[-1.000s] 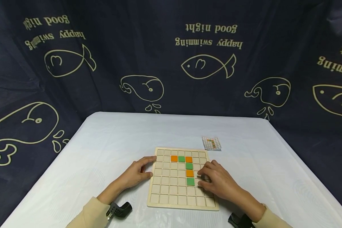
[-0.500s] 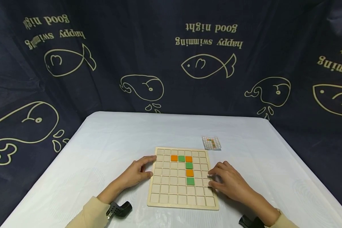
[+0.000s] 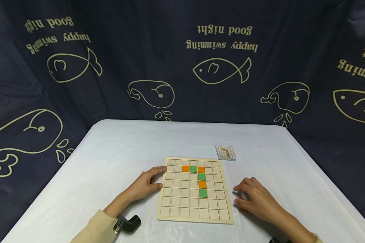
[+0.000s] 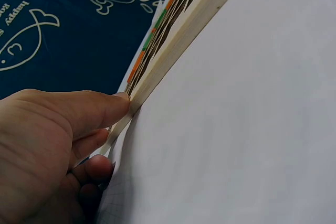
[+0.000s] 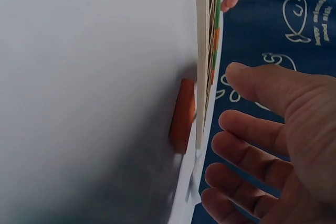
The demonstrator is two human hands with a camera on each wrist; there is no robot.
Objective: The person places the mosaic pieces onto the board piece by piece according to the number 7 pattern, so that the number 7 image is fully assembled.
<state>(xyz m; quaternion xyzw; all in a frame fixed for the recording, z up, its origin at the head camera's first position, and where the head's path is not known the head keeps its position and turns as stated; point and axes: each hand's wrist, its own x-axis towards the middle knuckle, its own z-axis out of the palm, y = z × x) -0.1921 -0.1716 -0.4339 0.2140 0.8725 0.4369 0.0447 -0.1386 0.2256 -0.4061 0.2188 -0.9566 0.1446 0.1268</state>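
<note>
My left hand (image 3: 144, 185) rests at the left edge of a pale wooden grid board (image 3: 180, 212). In the left wrist view its thumb (image 4: 100, 109) touches the board's side, with the other fingers beyond it. Orange and green square tiles sit in the grid: a row near the top, orange, green (image 3: 193, 169) and orange, then a column down from its right end, ending in a green tile (image 3: 203, 193). My right hand (image 3: 258, 199), fingers loosely spread, hovers right of the board. Under it an orange tile (image 5: 184, 116) lies on the table, mostly hidden in the head view.
Behind the board's far right corner lies a small card (image 3: 225, 153) printed with a grid and a coloured pattern. The white-covered table (image 3: 134, 138) ends at a dark blue curtain (image 3: 182, 101) with fish and whale drawings. Beside the left sleeve hangs a black wrist device (image 3: 128, 223).
My right hand has moved rightward off the board, toward the table on its right side, and an orange tile now peeks out under it. The left hand and the board's tiles stay as before.
</note>
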